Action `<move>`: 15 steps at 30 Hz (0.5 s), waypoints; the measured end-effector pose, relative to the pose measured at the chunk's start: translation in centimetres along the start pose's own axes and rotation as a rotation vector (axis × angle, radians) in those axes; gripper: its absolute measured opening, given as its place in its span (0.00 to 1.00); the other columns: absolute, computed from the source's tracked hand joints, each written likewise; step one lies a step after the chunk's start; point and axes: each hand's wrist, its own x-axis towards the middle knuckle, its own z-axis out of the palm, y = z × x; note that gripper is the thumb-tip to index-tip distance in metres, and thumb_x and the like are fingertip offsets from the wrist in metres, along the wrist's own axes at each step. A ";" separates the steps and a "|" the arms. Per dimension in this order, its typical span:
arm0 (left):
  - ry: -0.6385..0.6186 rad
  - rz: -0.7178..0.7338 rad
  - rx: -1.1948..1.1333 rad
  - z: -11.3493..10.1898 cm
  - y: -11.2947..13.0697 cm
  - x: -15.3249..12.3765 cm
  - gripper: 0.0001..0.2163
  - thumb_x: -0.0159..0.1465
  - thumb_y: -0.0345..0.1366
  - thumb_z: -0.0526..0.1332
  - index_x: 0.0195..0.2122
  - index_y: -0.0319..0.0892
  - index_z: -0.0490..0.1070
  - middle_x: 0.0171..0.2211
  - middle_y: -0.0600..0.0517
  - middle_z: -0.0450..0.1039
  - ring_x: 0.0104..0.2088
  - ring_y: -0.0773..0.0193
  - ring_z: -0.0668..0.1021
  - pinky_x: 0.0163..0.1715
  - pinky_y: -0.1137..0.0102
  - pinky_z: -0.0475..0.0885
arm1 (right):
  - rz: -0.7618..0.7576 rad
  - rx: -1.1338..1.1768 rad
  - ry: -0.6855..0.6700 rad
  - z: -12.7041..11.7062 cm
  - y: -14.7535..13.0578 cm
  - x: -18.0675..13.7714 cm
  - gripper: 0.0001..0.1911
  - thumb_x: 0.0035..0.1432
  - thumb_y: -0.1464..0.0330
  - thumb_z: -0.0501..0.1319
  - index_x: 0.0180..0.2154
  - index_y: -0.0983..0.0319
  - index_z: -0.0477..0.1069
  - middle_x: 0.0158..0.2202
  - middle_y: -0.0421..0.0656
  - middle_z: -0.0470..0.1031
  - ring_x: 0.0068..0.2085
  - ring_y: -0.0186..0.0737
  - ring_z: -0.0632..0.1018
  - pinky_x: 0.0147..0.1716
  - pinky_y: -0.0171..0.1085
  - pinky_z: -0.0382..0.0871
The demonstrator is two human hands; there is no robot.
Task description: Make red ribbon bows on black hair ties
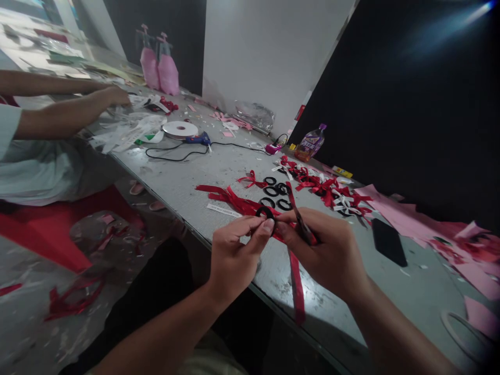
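Above the desk, close to its near edge, the person's left hand pinches a black ring between thumb and forefinger. The right hand has its fingers closed on a narrow reddish strip; whether its fingertips also pinch the ring is unclear. Loose red ribbons lie just beyond, and red bows line the far edge.

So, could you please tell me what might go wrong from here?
The small round black ring, pinched in the left hand, might slip. The long, flat red ribbon, ending near the edge of the grey table, could slide off. The thin black cord beside the blue handheld tool loops loosely and might snag.
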 end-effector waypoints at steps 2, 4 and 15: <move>-0.003 -0.017 -0.009 0.1 -0.2 0.0 0.11 0.64 0.39 0.63 0.29 0.39 0.77 0.25 0.53 0.72 0.28 0.67 0.72 0.30 0.72 0.68 | 0.013 -0.024 0.007 0.0 0.1 0.0 0.03 0.60 0.74 0.60 0.34 0.62 0.72 0.27 0.38 0.73 0.26 0.32 0.71 0.27 0.34 0.63; 0.012 -0.077 -0.065 0.1 -0.4 0.0 0.11 0.64 0.41 0.63 0.29 0.39 0.77 0.24 0.54 0.70 0.26 0.68 0.70 0.29 0.72 0.67 | 0.047 -0.046 0.023 -0.1 0.3 0.0 0.05 0.59 0.72 0.60 0.30 0.62 0.70 0.23 0.36 0.67 0.23 0.31 0.66 0.24 0.34 0.59; -0.170 -0.309 -0.538 -0.5 -1.1 1.2 0.17 0.62 0.37 0.66 0.52 0.41 0.72 0.28 0.50 0.75 0.26 0.69 0.70 0.25 0.74 0.64 | 0.277 0.070 0.081 -1.0 0.6 0.4 0.13 0.63 0.64 0.60 0.27 0.62 0.70 0.18 0.35 0.63 0.19 0.29 0.63 0.18 0.32 0.56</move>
